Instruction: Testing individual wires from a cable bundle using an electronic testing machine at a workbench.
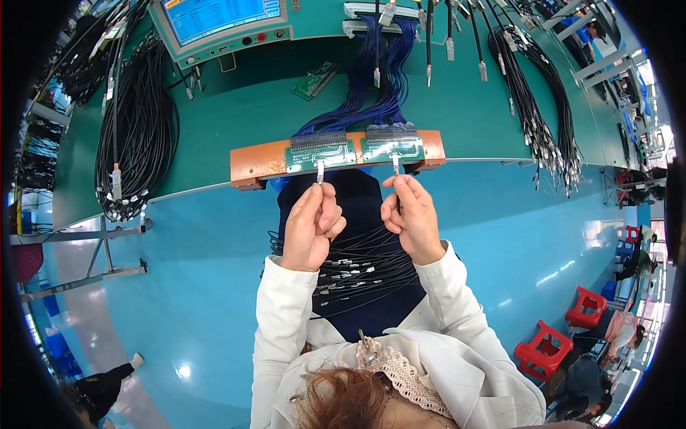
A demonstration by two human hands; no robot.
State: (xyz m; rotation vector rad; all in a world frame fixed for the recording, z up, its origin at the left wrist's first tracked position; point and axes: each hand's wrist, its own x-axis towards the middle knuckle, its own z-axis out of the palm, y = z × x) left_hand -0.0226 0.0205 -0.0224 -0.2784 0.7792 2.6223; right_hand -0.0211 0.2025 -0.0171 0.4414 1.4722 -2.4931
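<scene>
My left hand pinches a cable connector, whose metal end meets the front edge of the left green circuit board. With thumb and forefinger, my right hand grips a second cable connector at the front edge of the right circuit board. Both boards sit on an orange fixture bar along the bench edge. Across my lap lies a bundle of black cables with silvery ends. My fingers hide most of the two held cables, so I cannot tell how deep their ends sit.
Blue ribbon wires run from the boards to white connectors behind. A tester with a screen stands at the back left, near a loose circuit board. Black cable bundles hang left and right. Red stools stand at right.
</scene>
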